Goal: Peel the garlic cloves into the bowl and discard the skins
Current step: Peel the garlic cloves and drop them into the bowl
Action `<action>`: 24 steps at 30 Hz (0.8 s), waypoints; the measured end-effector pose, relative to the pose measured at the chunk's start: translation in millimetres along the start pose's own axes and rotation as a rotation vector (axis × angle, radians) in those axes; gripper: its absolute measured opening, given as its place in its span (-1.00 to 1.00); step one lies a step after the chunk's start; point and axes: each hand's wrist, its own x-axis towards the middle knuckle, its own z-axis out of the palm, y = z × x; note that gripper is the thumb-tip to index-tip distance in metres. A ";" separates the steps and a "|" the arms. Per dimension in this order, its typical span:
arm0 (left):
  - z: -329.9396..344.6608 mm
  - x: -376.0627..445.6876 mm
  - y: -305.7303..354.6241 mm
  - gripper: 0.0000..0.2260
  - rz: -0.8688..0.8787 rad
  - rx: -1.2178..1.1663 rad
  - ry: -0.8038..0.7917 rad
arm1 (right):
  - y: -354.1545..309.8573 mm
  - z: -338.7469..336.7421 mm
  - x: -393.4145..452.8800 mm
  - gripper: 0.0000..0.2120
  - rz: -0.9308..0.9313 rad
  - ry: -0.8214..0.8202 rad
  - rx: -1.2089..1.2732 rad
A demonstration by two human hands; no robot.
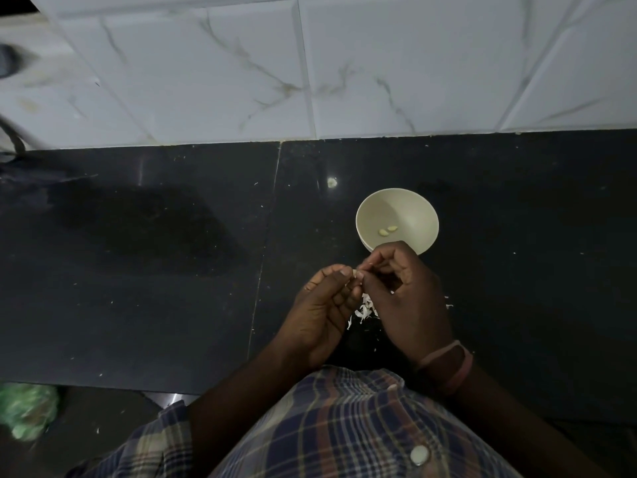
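Black counter (172,270), cream bowl (413,208), two peeled cloves (387,230) inside

A glossy black stone bench (138,270), split by a thin pale seam and dotted with small white flecks, is seen below a wall of white marble-veined tiles (379,63). A crumpled green plastic bag (27,410) is seen blurred at the lower left, beyond the bench edge. A blue, brown and cream checked shirt (327,426) with a round white button (419,454) is seen at the bottom.
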 end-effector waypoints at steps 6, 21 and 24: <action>-0.9 9.1 1.8 -0.96 -0.092 -0.165 0.046 | 0.6 0.7 4.0 -0.79 0.202 0.096 0.396; 25.8 77.6 -15.0 -0.92 -0.011 -0.032 0.174 | 36.7 -16.7 2.2 -0.82 0.456 0.369 0.424; 29.9 81.1 -17.4 -0.92 -0.002 -0.008 0.242 | 39.8 -18.7 -1.3 -0.85 0.434 0.373 0.416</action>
